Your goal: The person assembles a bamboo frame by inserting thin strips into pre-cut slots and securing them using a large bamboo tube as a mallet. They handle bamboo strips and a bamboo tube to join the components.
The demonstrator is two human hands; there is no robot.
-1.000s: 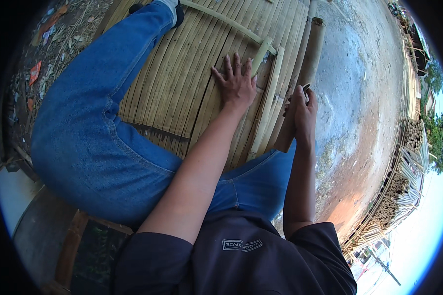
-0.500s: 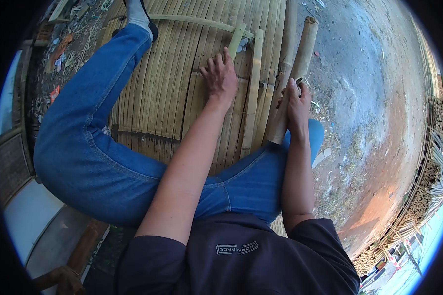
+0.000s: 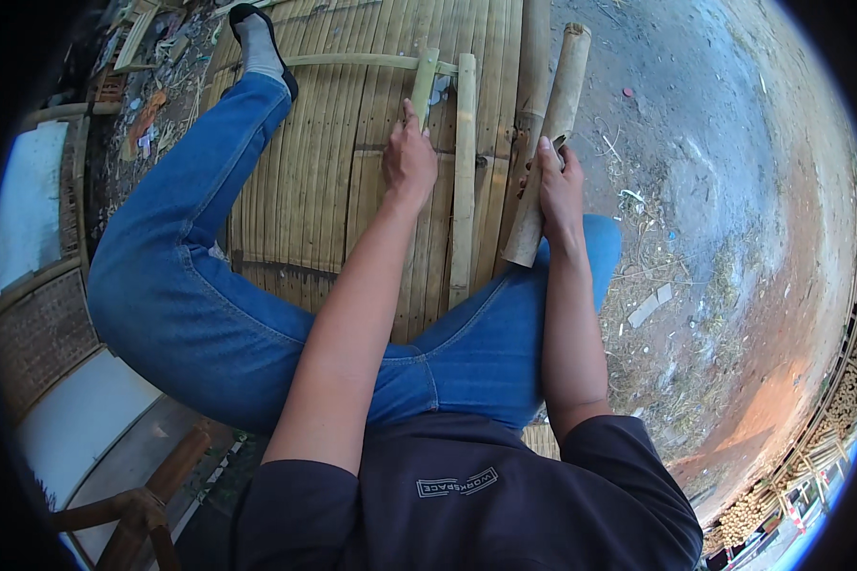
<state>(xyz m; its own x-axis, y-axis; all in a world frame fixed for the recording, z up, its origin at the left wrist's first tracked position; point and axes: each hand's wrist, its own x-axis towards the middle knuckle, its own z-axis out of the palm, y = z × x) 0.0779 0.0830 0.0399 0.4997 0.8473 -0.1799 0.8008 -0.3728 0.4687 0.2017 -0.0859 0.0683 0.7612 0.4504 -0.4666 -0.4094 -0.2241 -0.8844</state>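
My right hand (image 3: 562, 190) is wrapped round a thick bamboo pole (image 3: 566, 86), which slants over the platform's right edge with its lower end by my right thigh. A notch or hole shows in the pole beside my thumb. My left hand (image 3: 410, 164) is closed over the near end of a short pale-green bamboo strip (image 3: 427, 84), the forefinger stretched along it. Part of that strip is hidden under the fingers. Between my hands lies a long flat bamboo slat (image 3: 464, 181). A thin crosswise strip (image 3: 362, 60) runs past the green strip's far end.
I sit on a slatted bamboo platform (image 3: 295, 190), legs spread. Another long pole (image 3: 533, 57) lies along its right edge. Dirt ground (image 3: 705, 190) with scraps stretches to the right, with stacked poles (image 3: 747, 514) at the far lower right. Debris (image 3: 148, 119) litters the upper left.
My left hand has closed from spread fingers onto the green strip. The right hand still grips the pole. The whole view has shifted slightly.
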